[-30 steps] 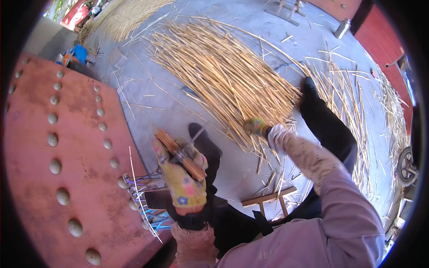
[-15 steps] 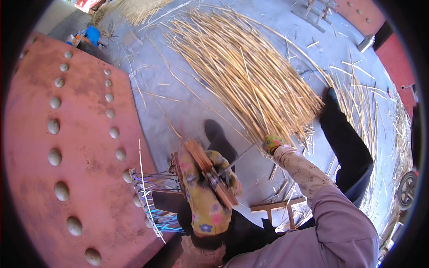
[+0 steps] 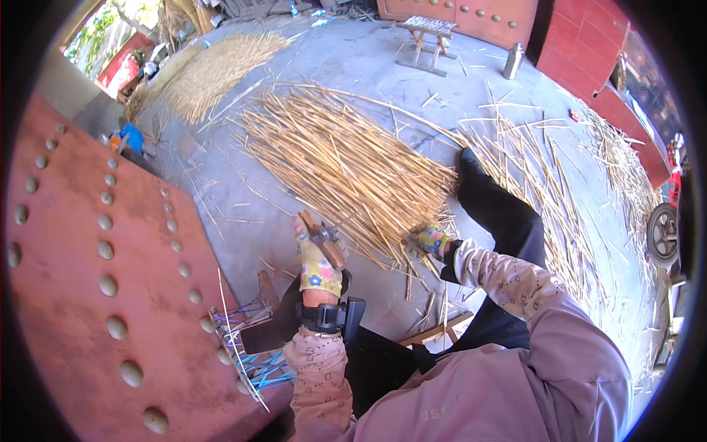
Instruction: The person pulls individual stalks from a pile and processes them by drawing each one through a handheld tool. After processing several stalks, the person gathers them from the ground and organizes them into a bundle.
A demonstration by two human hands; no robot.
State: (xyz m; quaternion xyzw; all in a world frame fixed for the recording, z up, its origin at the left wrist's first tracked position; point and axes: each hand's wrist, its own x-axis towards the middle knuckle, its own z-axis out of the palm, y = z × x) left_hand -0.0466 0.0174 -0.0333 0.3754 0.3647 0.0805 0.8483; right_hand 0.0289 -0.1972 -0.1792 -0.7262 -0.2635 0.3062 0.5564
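Observation:
In a floral glove, my left hand (image 3: 318, 259) is closed round a small wooden hand tool (image 3: 322, 241) with a dark metal part in its middle. My right hand (image 3: 431, 240), gloved in the same pattern, is at the near end of a broad pile of dry reed stalks (image 3: 346, 166). Its fingers are bent in against the stalk ends and appear closed on a stalk; the fingertips are partly lost among the reeds. The two hands are apart, with loose stalks on the floor between them.
A red studded door panel (image 3: 140, 295) lies along my left. Beside it is a rack strung with blue strips (image 3: 265, 368). More stalks (image 3: 545, 184) spread to the right, beyond my leg. Farther off are a wooden stool (image 3: 427, 40), a metal flask (image 3: 512, 62) and a wheel (image 3: 663, 234).
My view has lifted, showing more of the yard. The hands have moved farther apart; the thin stalk that stretched between the tool and my right hand no longer shows there.

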